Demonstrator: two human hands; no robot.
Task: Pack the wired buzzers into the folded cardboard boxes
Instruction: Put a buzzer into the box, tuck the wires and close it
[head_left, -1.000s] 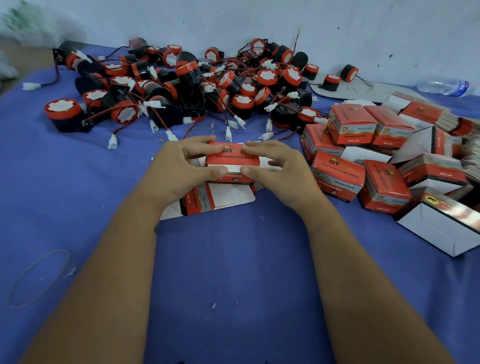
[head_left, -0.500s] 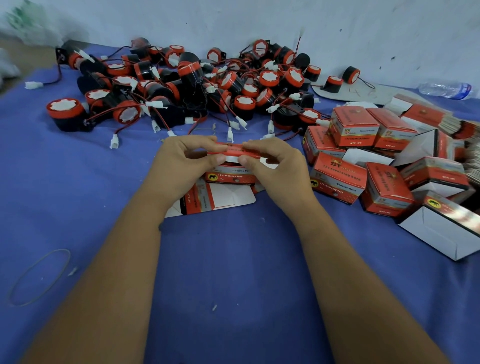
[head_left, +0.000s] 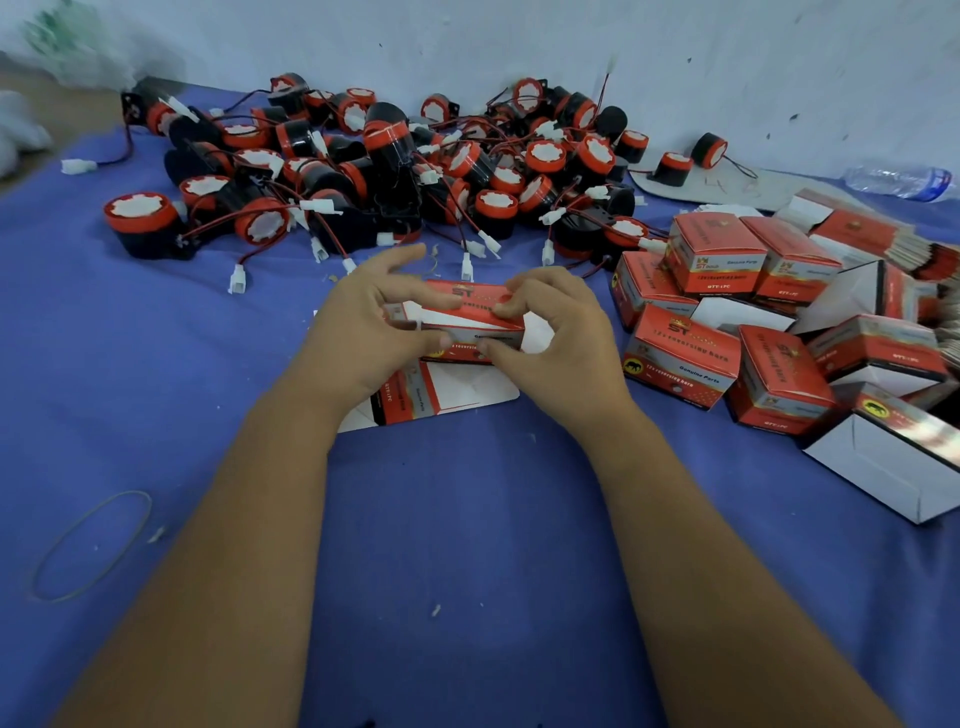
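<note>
A small red cardboard box (head_left: 470, 317) is held just above the blue cloth in the middle. My left hand (head_left: 358, 338) pinches its left end with thumb and fingers. My right hand (head_left: 558, 338) pinches its right end, fingers curled over the top panel. The box looks partly opened out from flat. A pile of black-and-red wired buzzers (head_left: 395, 166) with white plugs lies behind the hands. A flat unfolded box blank (head_left: 452, 395) lies under the hands.
Several folded red boxes (head_left: 727, 312) crowd the right side, with an open white-sided box (head_left: 893, 462) at the right edge. A rubber band (head_left: 88, 545) lies near left. A plastic bottle (head_left: 898, 179) rests against the wall at far right.
The box has been turned and spread from a flat strip into a box shape between my hands. My left fingers have lifted and spread over its top.
</note>
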